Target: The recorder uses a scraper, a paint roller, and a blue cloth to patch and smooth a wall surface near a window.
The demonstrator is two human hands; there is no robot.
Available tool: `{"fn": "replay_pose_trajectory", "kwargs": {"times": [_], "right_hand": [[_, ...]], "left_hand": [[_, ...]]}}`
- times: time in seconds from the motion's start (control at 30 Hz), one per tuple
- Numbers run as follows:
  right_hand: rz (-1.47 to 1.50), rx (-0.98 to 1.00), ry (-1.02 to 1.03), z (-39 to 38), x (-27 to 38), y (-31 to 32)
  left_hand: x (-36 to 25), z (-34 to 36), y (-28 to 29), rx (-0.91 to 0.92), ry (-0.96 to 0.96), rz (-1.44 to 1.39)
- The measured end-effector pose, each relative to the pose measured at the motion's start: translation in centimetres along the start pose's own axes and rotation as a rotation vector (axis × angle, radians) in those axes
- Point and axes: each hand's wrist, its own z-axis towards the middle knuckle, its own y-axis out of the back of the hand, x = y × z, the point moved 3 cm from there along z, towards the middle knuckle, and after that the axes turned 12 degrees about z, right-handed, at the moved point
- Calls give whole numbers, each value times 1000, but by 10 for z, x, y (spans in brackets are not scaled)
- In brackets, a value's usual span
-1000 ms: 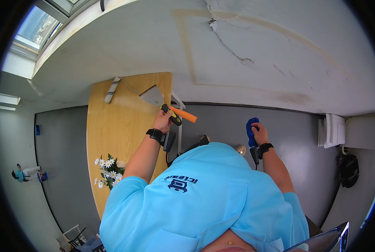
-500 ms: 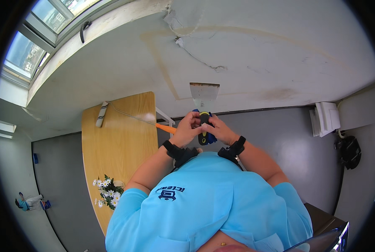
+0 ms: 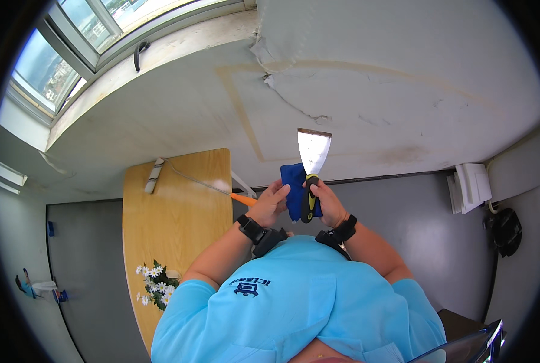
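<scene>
A putty knife (image 3: 314, 151) points away from me, its wide metal blade bright with glare and brownish along the far edge. Its black and yellow-green handle rests in my right hand (image 3: 329, 204), the fingers closed around it. Behind the handle hangs a blue cloth (image 3: 293, 184), spread out between both hands. My left hand (image 3: 271, 204) pinches the left side of this cloth; its fingertips are partly hidden. Black straps with small devices sit on both wrists.
On the wooden table (image 3: 179, 224) at left lie a paint roller (image 3: 153, 175) with an orange handle and a bunch of white flowers (image 3: 158, 284). Ahead is a stained, cracked wall (image 3: 342, 91). White panels (image 3: 471, 189) and a black bag (image 3: 504, 233) stand right. Another person (image 3: 40, 288) is far left.
The putty knife has swung to the right, and its blade now catches the light. My left hand has come off the handle area, and more of the blue cloth shows.
</scene>
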Motion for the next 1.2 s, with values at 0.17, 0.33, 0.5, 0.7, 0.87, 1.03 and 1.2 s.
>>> {"fn": "replay_pose_trajectory", "kwargs": {"times": [0.17, 0.33, 0.5, 0.7, 0.87, 1.03, 1.2], "right_hand": [[-10, 28, -4, -2, -3, 3], [-110, -94, 303, -19, 34, 18], [-108, -443, 457, -64, 70, 105], [-151, -1038, 370, -184, 56, 257], [-589, -1517, 69, -339, -7, 417], [-756, -1531, -44, -353, -19, 450], [-551, -1415, 98, -309, -13, 441]], "left_hand": [[17, 5, -13, 130, 174, -304], [2, 20, 9, -170, 44, -285], [-13, 29, 42, -253, 189, -209], [-1, 63, 62, 56, 56, 102], [-16, 77, 45, -309, 91, -129], [-56, 66, 48, -285, -153, -192], [-94, 55, 25, -50, -318, -520]]}}
